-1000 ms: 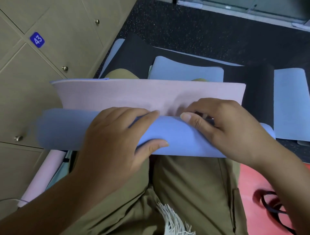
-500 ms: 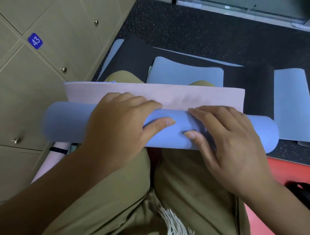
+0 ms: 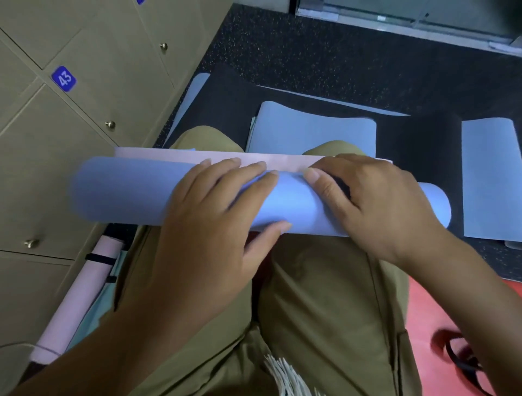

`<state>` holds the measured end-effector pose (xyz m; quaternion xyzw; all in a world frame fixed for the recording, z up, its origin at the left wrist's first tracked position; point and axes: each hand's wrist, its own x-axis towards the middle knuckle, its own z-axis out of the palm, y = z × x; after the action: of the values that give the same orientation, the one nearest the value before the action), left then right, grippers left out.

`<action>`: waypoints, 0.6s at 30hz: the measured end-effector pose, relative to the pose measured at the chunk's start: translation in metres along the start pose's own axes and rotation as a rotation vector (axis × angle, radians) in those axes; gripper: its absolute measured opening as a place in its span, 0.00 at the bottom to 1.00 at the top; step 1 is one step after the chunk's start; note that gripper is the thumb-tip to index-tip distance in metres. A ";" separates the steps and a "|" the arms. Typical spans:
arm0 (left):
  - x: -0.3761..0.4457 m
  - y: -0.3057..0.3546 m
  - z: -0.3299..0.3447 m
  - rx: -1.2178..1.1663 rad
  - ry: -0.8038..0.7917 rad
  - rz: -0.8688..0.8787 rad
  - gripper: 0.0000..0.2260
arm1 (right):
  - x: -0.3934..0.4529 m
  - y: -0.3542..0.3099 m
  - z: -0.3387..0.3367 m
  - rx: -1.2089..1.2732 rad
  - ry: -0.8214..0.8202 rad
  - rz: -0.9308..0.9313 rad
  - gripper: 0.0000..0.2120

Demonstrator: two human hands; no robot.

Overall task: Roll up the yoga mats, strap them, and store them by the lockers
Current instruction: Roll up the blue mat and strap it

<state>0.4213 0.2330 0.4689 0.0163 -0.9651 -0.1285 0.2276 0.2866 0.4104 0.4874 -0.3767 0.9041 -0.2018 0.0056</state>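
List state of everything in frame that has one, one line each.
blue mat: almost fully rolled, lying across the lap, a pink strip of it left unrolled
left hand: grips the roll
right hand: grips the roll
pink mat: rolled, strapped, on the floor by the lockers
locker doors: closed
mats on floor: unrolled

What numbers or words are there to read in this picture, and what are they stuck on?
"43": white digits on a blue tag on a beige locker door.
A second blue tag at the top edge is cut off, so it cannot be read.
No writing shows on the blue yoga mat.
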 end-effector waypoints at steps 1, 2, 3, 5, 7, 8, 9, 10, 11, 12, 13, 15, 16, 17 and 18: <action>0.000 -0.002 0.001 0.010 -0.010 0.004 0.21 | 0.002 0.001 0.000 0.007 -0.015 0.006 0.23; 0.002 -0.005 0.003 0.017 -0.021 0.012 0.22 | 0.004 0.002 0.001 0.000 -0.022 0.008 0.24; 0.004 -0.008 0.004 0.019 -0.032 0.022 0.23 | 0.005 0.003 0.002 -0.018 -0.012 0.002 0.24; 0.010 -0.012 0.005 0.013 -0.049 0.037 0.24 | 0.004 0.006 0.005 -0.047 0.058 -0.029 0.24; 0.015 -0.014 0.006 0.006 -0.059 0.037 0.24 | -0.002 0.009 0.008 -0.024 0.147 -0.060 0.20; 0.018 -0.015 0.007 0.006 -0.064 0.036 0.24 | -0.006 0.010 0.008 -0.014 0.181 -0.074 0.19; 0.020 -0.016 0.007 0.008 -0.069 0.035 0.24 | -0.011 0.010 0.008 -0.019 0.206 -0.083 0.17; 0.024 -0.018 0.007 0.011 -0.076 0.035 0.24 | -0.016 0.011 0.008 -0.040 0.229 -0.088 0.17; 0.027 -0.020 0.007 0.014 -0.081 0.035 0.24 | -0.021 0.011 0.008 -0.068 0.253 -0.088 0.17; 0.030 -0.022 0.007 0.019 -0.085 0.037 0.25 | -0.025 0.011 0.008 -0.095 0.276 -0.085 0.17; 0.034 -0.024 0.007 0.025 -0.086 0.040 0.25 | -0.029 0.012 0.008 -0.118 0.292 -0.080 0.18; 0.043 -0.027 0.009 0.035 -0.087 0.050 0.24 | -0.034 0.014 0.011 -0.142 0.299 -0.061 0.20; 0.047 -0.028 0.010 0.038 -0.091 0.054 0.24 | -0.036 0.016 0.013 -0.143 0.294 -0.052 0.21; 0.051 -0.029 0.011 0.039 -0.098 0.055 0.24 | -0.037 0.017 0.016 -0.138 0.291 -0.047 0.22; 0.054 -0.029 0.012 0.044 -0.107 0.053 0.23 | -0.037 0.018 0.018 -0.128 0.292 -0.046 0.23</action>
<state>0.3669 0.2027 0.4750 -0.0110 -0.9785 -0.1021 0.1786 0.3035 0.4403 0.4586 -0.3637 0.8973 -0.1965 -0.1545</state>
